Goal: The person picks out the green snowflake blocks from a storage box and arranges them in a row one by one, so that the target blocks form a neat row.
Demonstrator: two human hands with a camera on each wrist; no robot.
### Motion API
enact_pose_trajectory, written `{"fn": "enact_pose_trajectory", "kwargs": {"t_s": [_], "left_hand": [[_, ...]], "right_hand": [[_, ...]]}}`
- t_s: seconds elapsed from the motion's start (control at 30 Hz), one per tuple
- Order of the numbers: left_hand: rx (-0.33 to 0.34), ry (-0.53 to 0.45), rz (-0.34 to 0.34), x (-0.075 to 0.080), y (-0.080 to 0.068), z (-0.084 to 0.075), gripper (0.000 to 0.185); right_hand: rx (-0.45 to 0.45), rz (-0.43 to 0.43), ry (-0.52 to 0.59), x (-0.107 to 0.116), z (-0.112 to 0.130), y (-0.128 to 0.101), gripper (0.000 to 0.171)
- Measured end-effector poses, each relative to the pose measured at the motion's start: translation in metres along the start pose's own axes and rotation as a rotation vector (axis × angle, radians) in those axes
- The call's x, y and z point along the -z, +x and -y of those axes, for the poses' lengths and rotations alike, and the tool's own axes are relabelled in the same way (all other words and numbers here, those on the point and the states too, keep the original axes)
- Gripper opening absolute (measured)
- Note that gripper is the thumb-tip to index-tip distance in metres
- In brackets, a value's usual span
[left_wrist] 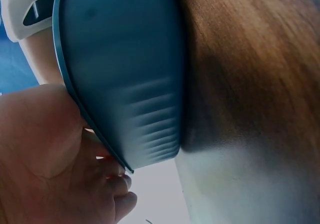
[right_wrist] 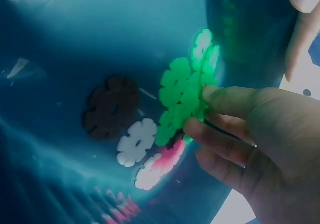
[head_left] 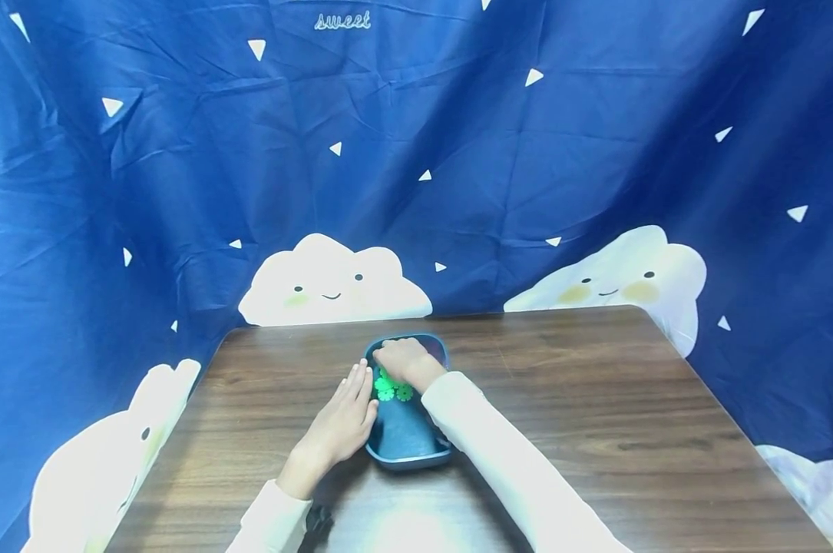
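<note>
A dark blue oblong plastic basin stands on the table. My left hand lies along its left rim with straight fingers; the left wrist view shows the palm beside the basin's outer wall. Inside the far half is my right hand, whose thumb and fingers pinch at a cluster of green flower-shaped plastic discs. Next to that cluster lie a dark disc, a white disc and a pink-and-white disc. Part of the cluster is hidden behind the fingers.
The wood-grain table extends to both sides of the basin, with a bright glare at its near edge. Behind it hangs a blue curtain printed with white clouds and triangles.
</note>
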State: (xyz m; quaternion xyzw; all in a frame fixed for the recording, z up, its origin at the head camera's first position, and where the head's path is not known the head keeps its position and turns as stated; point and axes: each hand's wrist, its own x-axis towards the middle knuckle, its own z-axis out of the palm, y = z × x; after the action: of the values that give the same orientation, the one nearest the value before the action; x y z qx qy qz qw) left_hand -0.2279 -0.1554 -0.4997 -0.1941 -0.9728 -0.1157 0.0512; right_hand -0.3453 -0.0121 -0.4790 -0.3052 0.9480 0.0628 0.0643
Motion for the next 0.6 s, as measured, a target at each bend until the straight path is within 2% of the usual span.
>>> {"fn": "enact_pose_trajectory", "kwargs": {"t_s": [0.23,0.6], "left_hand": [[0.017,0.000,0.022,0.0006,0.0007,-0.0006,0.059],[0.009,-0.003,0.020,0.0019,0.0024,-0.0009,0.058]], "right_hand": [[0.031,-0.016,-0.063,-0.0007,0.0021,-0.0018,0.033],[0.035,-0.022,-0.031,-0.0007,-0.0041,-0.0023,0.026]]}}
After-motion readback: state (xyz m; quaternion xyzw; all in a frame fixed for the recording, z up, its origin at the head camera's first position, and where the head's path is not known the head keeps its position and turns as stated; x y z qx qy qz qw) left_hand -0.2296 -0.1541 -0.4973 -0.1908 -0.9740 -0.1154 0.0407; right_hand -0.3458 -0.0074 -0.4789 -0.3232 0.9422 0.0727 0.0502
